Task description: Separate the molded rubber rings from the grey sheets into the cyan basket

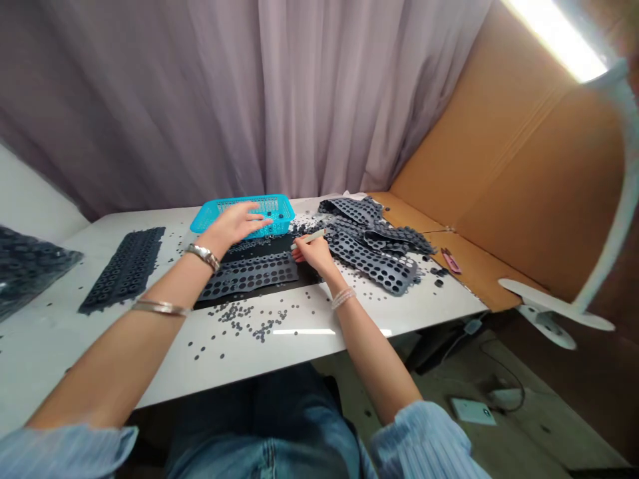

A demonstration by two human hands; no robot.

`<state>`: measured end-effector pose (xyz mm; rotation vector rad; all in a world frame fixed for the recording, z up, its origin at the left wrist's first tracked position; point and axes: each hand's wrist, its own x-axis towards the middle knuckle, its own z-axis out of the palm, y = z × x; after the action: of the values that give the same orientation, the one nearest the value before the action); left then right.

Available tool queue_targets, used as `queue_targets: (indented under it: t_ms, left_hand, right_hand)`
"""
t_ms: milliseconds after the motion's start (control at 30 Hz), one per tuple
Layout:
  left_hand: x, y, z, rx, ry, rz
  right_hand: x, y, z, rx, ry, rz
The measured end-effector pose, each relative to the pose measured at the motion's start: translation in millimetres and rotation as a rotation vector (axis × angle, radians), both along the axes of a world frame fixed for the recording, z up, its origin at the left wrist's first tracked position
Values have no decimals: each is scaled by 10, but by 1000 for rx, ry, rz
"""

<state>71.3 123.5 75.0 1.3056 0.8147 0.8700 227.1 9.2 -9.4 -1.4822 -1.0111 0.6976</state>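
Note:
My left hand [234, 225] is over the near side of a turquoise plastic basket [204, 214], its fingers stretched out and apart, holding nothing that I can see. A few small black pieces [281, 215] show in the basket. My right hand [314, 254] is closed around a pale, pen-like stick [313, 236], whose working tip I cannot make out. Between and below my hands lies a dark grey perforated sheet [249, 275] with rows of round holes, on a black mat [259, 247]. My left forearm hides part of the sheet's left end.
Crumpled perforated sheets [374, 256] heap up at the right. Another dark sheet [124, 266] lies left, beside a clear bag of dark pieces [30, 269]. Small grey discs [237, 316] litter the white table [180, 379]. A pink cutter [450, 261] and a clamped lamp [554, 305] stand right.

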Motion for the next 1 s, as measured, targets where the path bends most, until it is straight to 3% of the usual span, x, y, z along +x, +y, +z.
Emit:
queue_targets:
  t_ms: [100, 200, 333, 500, 700, 900, 1000]
  left_hand:
    - [86, -222, -364, 234, 266, -115]
    - [145, -350, -600, 455, 444, -188]
    - [179, -375, -715, 656, 571, -204]
    - [202, -390, -754, 736, 591, -146]
    - [286, -462, -801, 597, 385, -43]
    - [147, -315, -697, 214, -2, 117]
    - [6, -235, -636, -9, -172, 92]
  right_hand:
    - [2, 5, -17, -20, 7, 4]
    - [7, 18, -37, -35, -9, 10]
    - [18, 30, -57, -48, -59, 19]
    - [9, 17, -50, -62, -153, 24]
    - [-14, 14, 20, -87, -252, 7]
    - [-13, 40, 12, -102, -248, -31]
    - [-2, 27, 10, -84, -215, -48]
